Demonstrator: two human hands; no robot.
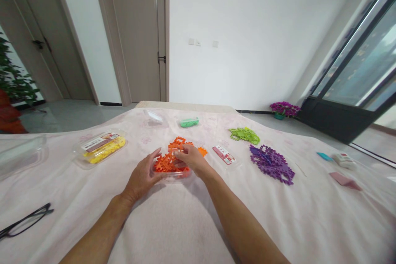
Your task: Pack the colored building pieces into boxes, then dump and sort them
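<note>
A clear plastic container (173, 177) sits in front of me, heaped with orange snowflake-shaped plastic pieces (165, 163). My left hand (142, 176) is curved around its left side, thumb along the near edge and fingers at the far left. Over the container, my right hand (191, 157) pinches an orange piece (175, 147) between thumb and fingers. More orange pieces show just beyond the container, and a lighter orange one (202, 151) lies beside the right hand. Parts of the pile are hidden by the right hand.
A lidded box of yellow pieces (107, 148) stands left, a green box (189, 122) behind. Lime pieces (245, 135), purple pieces (272, 164) and a labelled clear lid (224, 155) lie right. Glasses (27, 219) rest at the near left. A pink cloth (345, 181) lies far right.
</note>
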